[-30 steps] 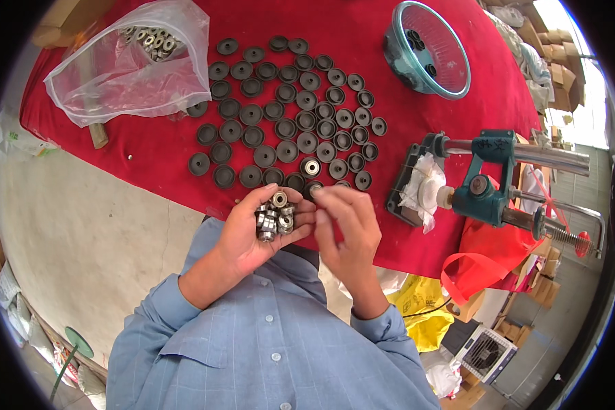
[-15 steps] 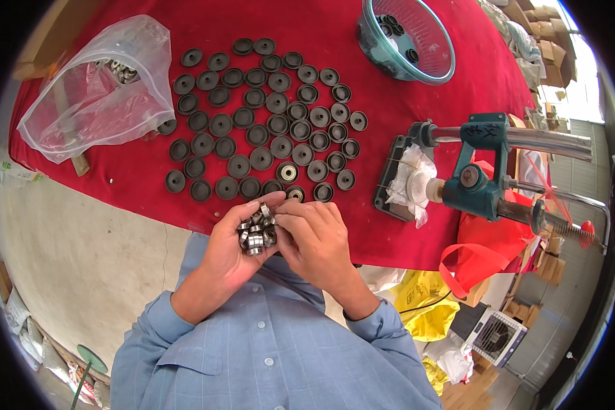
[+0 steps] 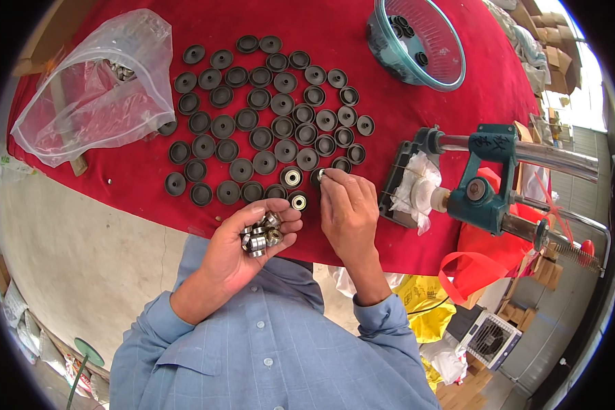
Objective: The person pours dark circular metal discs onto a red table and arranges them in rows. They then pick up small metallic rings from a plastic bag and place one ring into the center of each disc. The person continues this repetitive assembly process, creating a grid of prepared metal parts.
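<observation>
My left hand [image 3: 236,247] is cupped palm up around several small shiny ball bearings [image 3: 257,243], near the table's front edge. In the fingertips of my right hand [image 3: 350,213] a single bearing [image 3: 321,175] is pinched, over a black round cap at the near right of the group. Many such black caps [image 3: 262,137] lie spread over the red cloth [image 3: 150,188]. Two caps close to my hands have bearings seated in their centres: one bearing [image 3: 292,178] lies just beyond the other bearing [image 3: 298,201]. My right fingers partly hide the cap beneath them.
At the left lies a clear plastic bag [image 3: 96,102] with metal parts inside. A teal plastic basket [image 3: 451,75] holding black parts stands at the far right. On the right is a green hand press [image 3: 488,181], with a red bag [image 3: 482,263] hanging beside it.
My right hand has moved from my left palm rightward and away from me to the caps, carrying a bearing. My left hand's fingers have opened a little, still cupping the rest.
</observation>
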A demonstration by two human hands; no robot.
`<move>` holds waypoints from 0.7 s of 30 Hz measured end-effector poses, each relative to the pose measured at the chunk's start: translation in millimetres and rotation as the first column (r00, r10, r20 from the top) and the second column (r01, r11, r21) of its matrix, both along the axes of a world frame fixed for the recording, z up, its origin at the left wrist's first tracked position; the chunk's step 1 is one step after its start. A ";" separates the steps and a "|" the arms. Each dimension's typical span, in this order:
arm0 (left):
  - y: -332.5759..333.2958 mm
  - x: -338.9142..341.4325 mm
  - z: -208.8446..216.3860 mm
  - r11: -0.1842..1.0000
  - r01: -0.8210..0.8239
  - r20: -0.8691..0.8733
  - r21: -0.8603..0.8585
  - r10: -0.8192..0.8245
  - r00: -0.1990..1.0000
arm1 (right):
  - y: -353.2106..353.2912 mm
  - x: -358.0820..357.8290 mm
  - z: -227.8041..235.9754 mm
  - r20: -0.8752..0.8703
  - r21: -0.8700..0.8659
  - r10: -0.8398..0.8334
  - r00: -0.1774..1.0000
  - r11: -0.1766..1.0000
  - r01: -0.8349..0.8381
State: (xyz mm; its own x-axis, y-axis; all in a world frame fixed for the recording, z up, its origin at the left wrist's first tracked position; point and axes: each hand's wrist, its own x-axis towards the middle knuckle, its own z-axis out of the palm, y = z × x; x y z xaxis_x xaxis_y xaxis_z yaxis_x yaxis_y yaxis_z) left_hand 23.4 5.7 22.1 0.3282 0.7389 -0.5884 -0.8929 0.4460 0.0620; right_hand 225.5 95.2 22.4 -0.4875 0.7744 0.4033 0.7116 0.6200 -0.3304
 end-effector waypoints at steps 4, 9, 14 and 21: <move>-1.0 -1.7 -1.9 0.999 0.019 0.017 0.045 -0.020 1.000 | -1.6 2.5 -1.4 0.029 0.005 0.035 0.999 0.999 -0.035; -1.0 -1.2 -2.3 0.998 0.017 0.015 0.061 -0.018 1.000 | -8.7 1.9 -0.9 0.122 0.071 0.019 0.992 0.997 -0.028; -2.6 -0.8 -4.6 0.997 0.015 0.006 0.071 -0.015 1.000 | -14.9 -1.0 0.2 0.160 0.089 -0.016 0.987 0.996 0.002; -0.7 -0.2 1.0 0.999 0.025 -0.024 0.040 -0.024 0.999 | -18.7 -2.5 -0.4 0.145 0.086 -0.036 0.989 0.996 0.024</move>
State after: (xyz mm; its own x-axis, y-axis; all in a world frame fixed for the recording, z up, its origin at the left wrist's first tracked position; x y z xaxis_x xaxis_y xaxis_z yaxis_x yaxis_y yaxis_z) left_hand 23.2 5.0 23.1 0.3333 0.7542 -0.5658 -0.8797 0.4647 0.1011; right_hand 223.0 76.6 22.0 -0.5229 0.7561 0.3934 0.7671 0.6188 -0.1696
